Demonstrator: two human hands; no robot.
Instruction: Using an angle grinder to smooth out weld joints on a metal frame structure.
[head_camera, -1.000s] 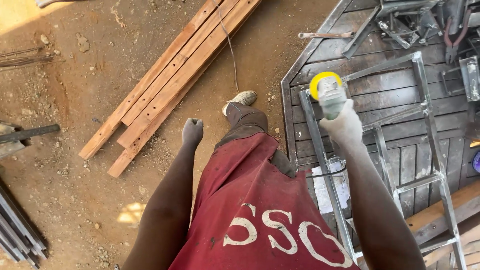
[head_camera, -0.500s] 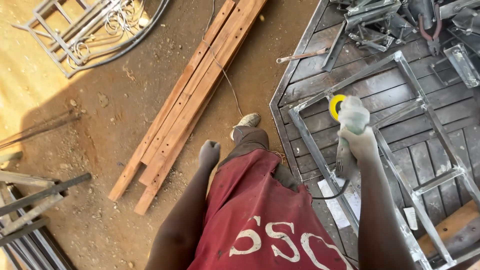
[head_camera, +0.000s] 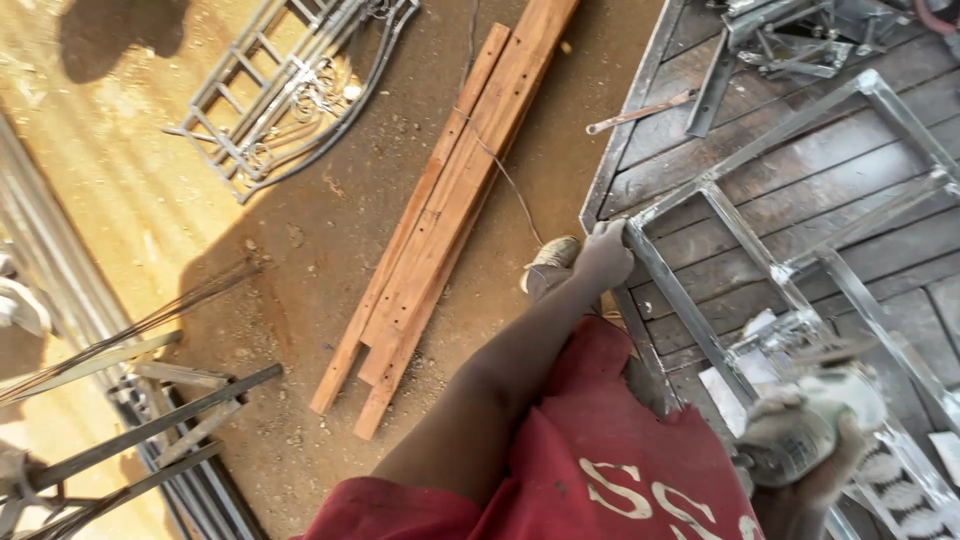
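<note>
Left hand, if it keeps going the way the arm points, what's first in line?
Probably nothing new: the left hand already seems to rest on the corner of the metal frame at the edge of the plank platform. Contact depth is unclear.

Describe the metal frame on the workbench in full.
The metal frame is a ladder-like weldment of grey, shiny square tubing: long rails joined by cross pieces. It lies flat on the dark plank workbench, running diagonally. The left hand grips its near corner at the bench edge. The right hand, holding a blurred power tool, hovers over its lower part.
</note>
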